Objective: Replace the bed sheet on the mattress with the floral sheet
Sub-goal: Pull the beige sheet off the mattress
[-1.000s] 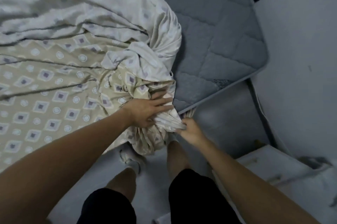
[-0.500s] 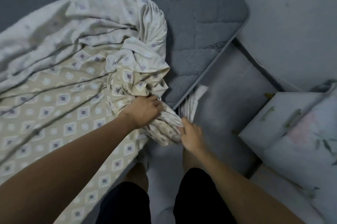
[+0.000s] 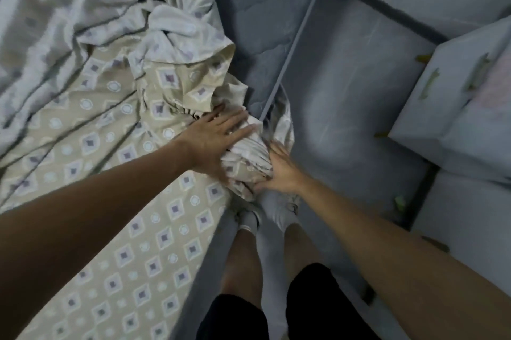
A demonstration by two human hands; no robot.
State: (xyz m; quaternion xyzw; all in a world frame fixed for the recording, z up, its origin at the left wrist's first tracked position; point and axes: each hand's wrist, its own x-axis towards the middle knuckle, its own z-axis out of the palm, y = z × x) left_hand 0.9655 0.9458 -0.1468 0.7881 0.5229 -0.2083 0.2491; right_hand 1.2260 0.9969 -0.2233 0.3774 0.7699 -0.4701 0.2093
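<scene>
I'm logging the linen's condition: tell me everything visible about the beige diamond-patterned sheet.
The beige diamond-and-circle patterned fabric sheet lies rumpled over the grey quilted mattress, its paler underside folded back at the top. Its gathered corner bunches at the mattress edge, where the left hand presses flat on it and the right hand touches it from the side.

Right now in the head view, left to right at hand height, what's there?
Patterned sheet → left hand, pressing flat on the bunched corner → right hand at the bunch's other side → bare floor → white boxes.
</scene>
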